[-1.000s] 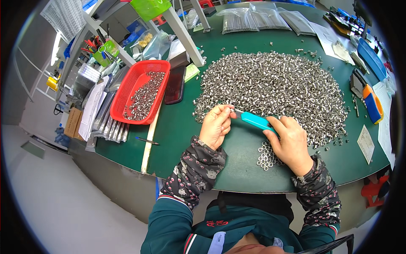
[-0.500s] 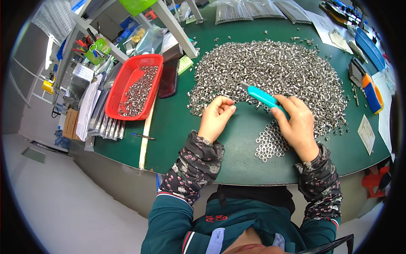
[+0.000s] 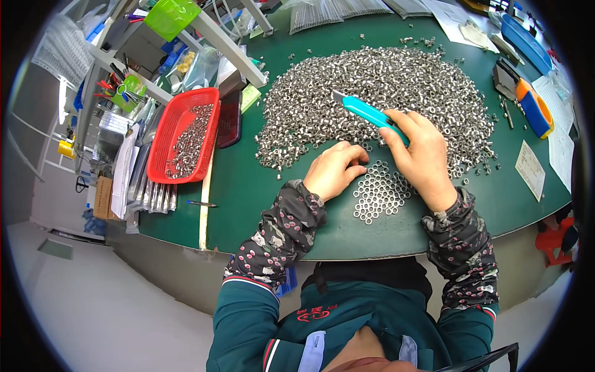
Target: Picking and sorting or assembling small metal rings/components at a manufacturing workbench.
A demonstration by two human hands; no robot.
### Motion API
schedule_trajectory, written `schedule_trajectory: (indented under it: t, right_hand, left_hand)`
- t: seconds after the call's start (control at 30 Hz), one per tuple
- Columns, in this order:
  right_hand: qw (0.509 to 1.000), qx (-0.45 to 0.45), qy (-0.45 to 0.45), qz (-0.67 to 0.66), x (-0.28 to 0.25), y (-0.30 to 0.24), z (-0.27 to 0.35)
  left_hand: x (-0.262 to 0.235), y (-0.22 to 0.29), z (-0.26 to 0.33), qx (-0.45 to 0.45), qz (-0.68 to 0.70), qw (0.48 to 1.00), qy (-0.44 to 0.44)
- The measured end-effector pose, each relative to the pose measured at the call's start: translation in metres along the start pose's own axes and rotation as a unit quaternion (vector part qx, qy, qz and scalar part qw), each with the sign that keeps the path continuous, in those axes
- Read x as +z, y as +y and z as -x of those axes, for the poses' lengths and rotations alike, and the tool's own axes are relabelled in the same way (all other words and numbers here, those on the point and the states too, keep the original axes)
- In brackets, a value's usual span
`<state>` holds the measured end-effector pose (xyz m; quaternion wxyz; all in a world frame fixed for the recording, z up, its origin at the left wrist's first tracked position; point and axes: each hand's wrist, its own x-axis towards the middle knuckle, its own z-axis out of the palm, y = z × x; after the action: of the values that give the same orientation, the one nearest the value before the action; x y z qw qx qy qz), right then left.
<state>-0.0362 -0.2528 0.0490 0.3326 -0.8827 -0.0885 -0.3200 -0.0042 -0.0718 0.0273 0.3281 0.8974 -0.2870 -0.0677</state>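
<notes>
Knife (image 3: 365,110) juts from right hand (image 3: 423,152), fingers wrapped round it; rings (image 3: 379,193) lie left of that grip, pile (image 3: 372,71) beyond. Left hand (image 3: 335,171) half-curls beside rings, contents unclear.

I am in a workshop: my green worktop (image 3: 248,198) carries a heap of small metal rings (image 3: 384,77) across the centre of the frame, a red basket (image 3: 158,146) of metal pieces (image 3: 193,136) at left, bagged thin rods (image 3: 316,15) along the top and a tool-filled green holder (image 3: 128,94) at upper left
</notes>
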Motion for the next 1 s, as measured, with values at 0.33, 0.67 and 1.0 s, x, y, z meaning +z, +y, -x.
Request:
schedule_trajectory:
  t: [0.33, 0.67, 1.0]
  right_hand:
    - [1.0, -0.003, 0.004, -0.001, -0.001, -0.001, 0.001]
    - [1.0, 0.006, -0.001, 0.0, -0.001, 0.0, 0.001]
    - [1.0, -0.002, -0.001, -0.006, 0.002, 0.002, 0.0]
  left_hand:
    - [0.002, -0.011, 0.006, 0.071, 0.126, 0.988, 0.057]
    - [0.002, -0.002, 0.01, -0.049, 0.112, 0.992, 0.039]
    - [0.013, 0.003, 0.003, 0.009, 0.008, 1.0, 0.017]
